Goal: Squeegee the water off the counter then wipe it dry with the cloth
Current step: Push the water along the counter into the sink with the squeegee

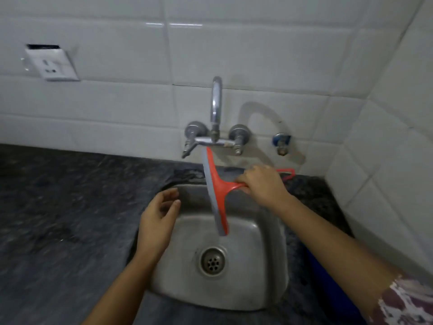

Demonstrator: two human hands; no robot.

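We note the sink (236, 294): tap (216, 106) behind, counter (58, 219) left, squeegee (215, 191) above, socket (50, 64) behind-left.

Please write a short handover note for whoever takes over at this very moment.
Right hand: gripping the handle of the red squeegee, held over the steel sink below the tap.
Left hand: open and empty, at the sink's left rim.
Counter: dark stone; too blurred to judge whether water remains.
Cloth: not in view.
Left: finish any squeegeeing, then find the cloth and wipe dry.
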